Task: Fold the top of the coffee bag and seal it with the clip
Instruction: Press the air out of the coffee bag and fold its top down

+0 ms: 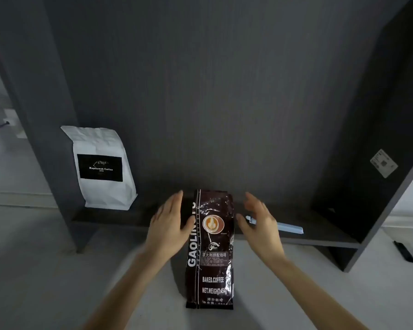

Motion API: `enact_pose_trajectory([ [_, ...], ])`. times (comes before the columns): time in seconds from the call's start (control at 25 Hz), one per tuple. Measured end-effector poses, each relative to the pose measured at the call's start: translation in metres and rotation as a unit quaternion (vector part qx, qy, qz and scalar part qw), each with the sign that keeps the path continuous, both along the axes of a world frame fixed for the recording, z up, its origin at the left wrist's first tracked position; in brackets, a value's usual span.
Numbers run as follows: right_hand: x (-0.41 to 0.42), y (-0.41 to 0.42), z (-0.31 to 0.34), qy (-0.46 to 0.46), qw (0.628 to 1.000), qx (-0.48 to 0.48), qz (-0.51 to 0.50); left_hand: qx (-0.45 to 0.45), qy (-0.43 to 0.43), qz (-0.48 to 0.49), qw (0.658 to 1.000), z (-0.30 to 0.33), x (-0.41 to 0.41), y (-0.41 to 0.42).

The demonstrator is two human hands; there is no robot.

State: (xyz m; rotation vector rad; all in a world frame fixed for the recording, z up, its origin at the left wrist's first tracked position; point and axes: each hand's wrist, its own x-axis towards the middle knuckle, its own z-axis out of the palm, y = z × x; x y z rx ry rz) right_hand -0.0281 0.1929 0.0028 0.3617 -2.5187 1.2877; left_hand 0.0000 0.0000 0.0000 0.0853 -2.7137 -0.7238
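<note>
The left hand (169,225) is hovering spread and empty, its thumb just brushing or nearly brushing the left edge of the dark coffee bag (210,251); I cannot tell which. The right hand (258,222) is hanging open too, fingers loosely curled, holding nothing, a little way off the bag's right edge. Between the two hands the bag is standing upright on the pale worktop (45,270), its top level with the fingertips and not yet folded.

The bag is glossy, crinkled foil with white lettering, tall and narrow, printed as a full pack, so I would judge it fairly heavy and steady at the base, while the film up top should be thin, slick and springy. Pinching the flat top seam at both corners looks the sensible hold.

Just behind the right hand, a long pale-blue plastic clip (289,227) is lying on the low dark shelf (320,236), rigid and slim. Well beyond the left hand, a matte white paper coffee pouch (103,167) is standing on that shelf.
</note>
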Motion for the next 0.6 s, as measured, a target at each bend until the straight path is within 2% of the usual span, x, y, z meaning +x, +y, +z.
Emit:
enact_pose_trajectory([
  [0.08,-0.002,-0.003,-0.013,-0.062,0.997,-0.041,-0.001,0.068,-0.034,-0.005,0.997,-0.014,0.000,-0.001],
  [0.24,0.002,-0.010,-0.045,-0.195,0.979,-0.064,-0.012,0.143,-0.088,-0.006,0.986,-0.048,0.005,0.003],
  [0.6,0.008,-0.015,-0.060,-0.250,0.963,-0.099,-0.036,0.254,-0.086,-0.014,0.963,-0.066,0.013,0.020],
])
